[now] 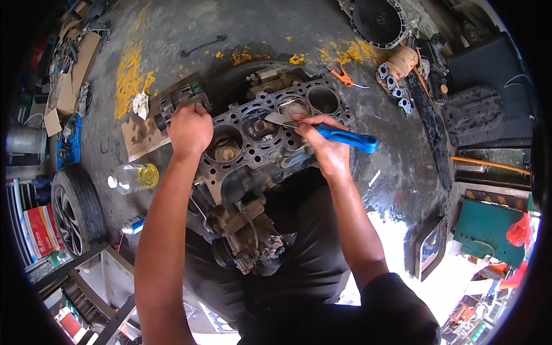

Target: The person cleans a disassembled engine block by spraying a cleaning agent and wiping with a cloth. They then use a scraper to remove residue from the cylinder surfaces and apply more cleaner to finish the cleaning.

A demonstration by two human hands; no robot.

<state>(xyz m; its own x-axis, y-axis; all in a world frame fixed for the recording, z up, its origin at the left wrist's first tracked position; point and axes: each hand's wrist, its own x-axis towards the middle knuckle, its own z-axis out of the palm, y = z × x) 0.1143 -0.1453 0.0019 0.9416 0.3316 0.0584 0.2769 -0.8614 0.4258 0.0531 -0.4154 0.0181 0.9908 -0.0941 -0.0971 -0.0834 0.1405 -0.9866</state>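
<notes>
A grey engine block (244, 158) with several open cylinder bores lies on the floor in front of me, its flat top face up. My right hand (329, 150) is closed around a scraper with a blue handle (348, 138). Its pointed metal blade reaches left over the block's top, by the second and third bores from the left. My left hand (191, 131) is a fist at the block's left end, beside the alternator (185, 95); what lies inside its fingers is hidden. Pistons show down inside some bores.
Left of the block are stained cardboard (138, 141), a crumpled white tissue (141, 106), a bottle of yellow liquid (138, 177), a spray can (133, 225) and a wheel (77, 213). An orange-handled tool (345, 76) and a rusty manifold (401, 59) lie at the far right.
</notes>
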